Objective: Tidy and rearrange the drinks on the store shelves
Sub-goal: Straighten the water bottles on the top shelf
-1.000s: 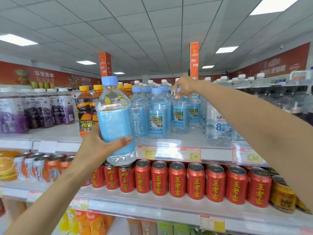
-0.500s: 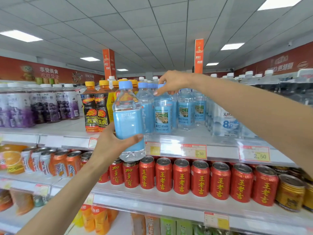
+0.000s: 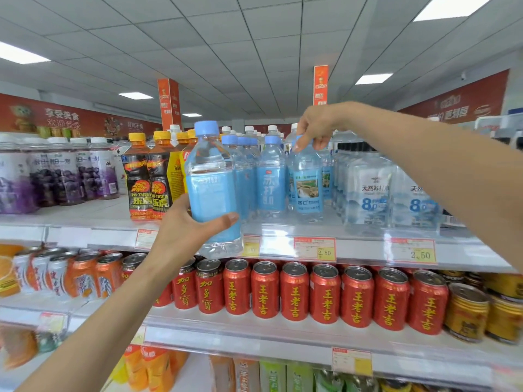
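Partly behind right hand, scenic-label bottle

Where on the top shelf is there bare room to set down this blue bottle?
Bare shelf shows in front of the purple bottles, left of the tiger bottles. From the blue-cap row rightward to the water packs it is packed tight; the right hand pinches a scenic-label bottle there. The held blue bottle hides part of that row.

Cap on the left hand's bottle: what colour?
Light blue cap on the bottle; head view.
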Tool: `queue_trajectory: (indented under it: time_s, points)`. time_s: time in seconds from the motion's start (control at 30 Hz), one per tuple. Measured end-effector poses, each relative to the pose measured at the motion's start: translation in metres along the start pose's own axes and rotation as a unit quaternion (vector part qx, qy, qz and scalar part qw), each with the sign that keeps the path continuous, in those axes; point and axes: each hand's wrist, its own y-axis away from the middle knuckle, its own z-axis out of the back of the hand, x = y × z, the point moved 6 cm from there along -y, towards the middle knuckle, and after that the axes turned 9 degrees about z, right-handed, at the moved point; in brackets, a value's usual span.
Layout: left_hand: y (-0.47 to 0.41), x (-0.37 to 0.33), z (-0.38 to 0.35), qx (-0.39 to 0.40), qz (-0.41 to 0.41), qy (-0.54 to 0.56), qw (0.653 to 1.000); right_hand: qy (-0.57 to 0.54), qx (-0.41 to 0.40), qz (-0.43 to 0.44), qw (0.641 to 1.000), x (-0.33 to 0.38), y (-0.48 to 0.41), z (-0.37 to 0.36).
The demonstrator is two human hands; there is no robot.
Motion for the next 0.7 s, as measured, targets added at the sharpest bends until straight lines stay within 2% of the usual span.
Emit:
queue_trajectory:
  time_s: [0.2,0.4,0.47,0.5,0.53,0.57,0.6,0.63,0.7]
  points:
    - [-0.003,-0.005,-0.013,0.018,-0.009,-0.009,1.0,-0.053,-0.032,0.001,0.998,-0.011,-0.009,-0.012]
    - [-0.005,-0.01,-0.032,0.023,-0.008,-0.023,0.999,0.011,-0.018,0.011,1.0,-0.002,-0.004,-0.016]
    - [-0.006,-0.014,-0.039,0.02,-0.01,-0.031,0.999,0.056,-0.055,0.049,0.996,0.01,0.004,-0.002]
    - [-0.008,-0.017,-0.042,0.02,-0.011,-0.035,0.999,0.031,-0.095,0.08,0.992,0.021,0.011,0.008]
    - [-0.01,-0.019,-0.046,0.022,-0.01,-0.04,0.999,-0.04,-0.12,0.11,0.986,0.035,0.019,0.016]
    - [-0.012,-0.021,-0.05,0.024,-0.008,-0.045,0.999,-0.123,-0.101,0.145,0.976,0.051,0.028,0.02]
    - [-0.014,-0.023,-0.054,0.024,-0.005,-0.049,0.998,-0.182,-0.047,0.17,0.967,0.068,0.036,0.019]
    - [-0.017,-0.026,-0.057,0.025,-0.001,-0.054,0.998,-0.188,0.008,0.185,0.965,0.082,0.044,0.016]
    - [-0.021,-0.032,-0.062,0.025,0.0,-0.059,0.998,-0.097,0.059,0.189,0.975,0.096,0.052,0.01]
